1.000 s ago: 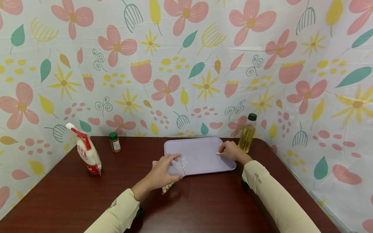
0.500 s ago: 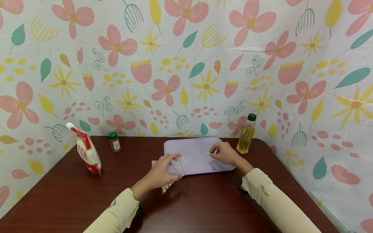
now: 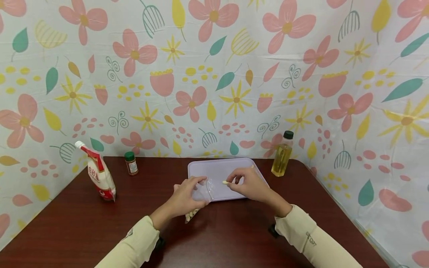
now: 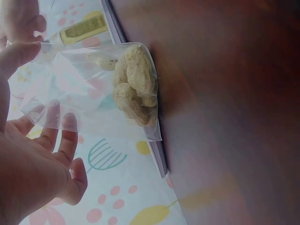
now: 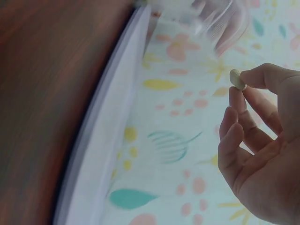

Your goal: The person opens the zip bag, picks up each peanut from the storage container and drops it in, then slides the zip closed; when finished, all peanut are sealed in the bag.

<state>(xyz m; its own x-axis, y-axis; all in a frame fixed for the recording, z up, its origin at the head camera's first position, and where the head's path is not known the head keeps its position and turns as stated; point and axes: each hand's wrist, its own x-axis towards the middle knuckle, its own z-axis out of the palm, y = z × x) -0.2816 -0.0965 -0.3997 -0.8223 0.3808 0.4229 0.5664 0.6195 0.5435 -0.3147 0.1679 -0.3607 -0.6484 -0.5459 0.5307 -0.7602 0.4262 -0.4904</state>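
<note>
In the head view, my left hand (image 3: 184,197) holds a clear plastic bag (image 3: 204,189) by its upper part, over the tray's near left edge. The left wrist view shows several unshelled peanuts (image 4: 133,84) in the bottom of the bag, with thumb and fingers at its upper end. My right hand (image 3: 249,184) is over the lilac tray (image 3: 218,169), to the right of the bag. Its thumb and fingertip pinch a small pale oval peanut (image 5: 238,79), apart from the bag; the other fingers are bent loosely.
An oil bottle (image 3: 282,154) with a dark cap stands right of the tray. To the left are a green-capped spice jar (image 3: 132,163) and a red-and-white spouted pouch (image 3: 100,176). A small pale spot (image 3: 252,166) shows at the tray's far right. Floral cloth hangs behind the brown table (image 3: 140,212).
My right hand has moved left across the tray toward the bag, carrying the pinched peanut. The left hand and the bag have stayed in nearly the same place.
</note>
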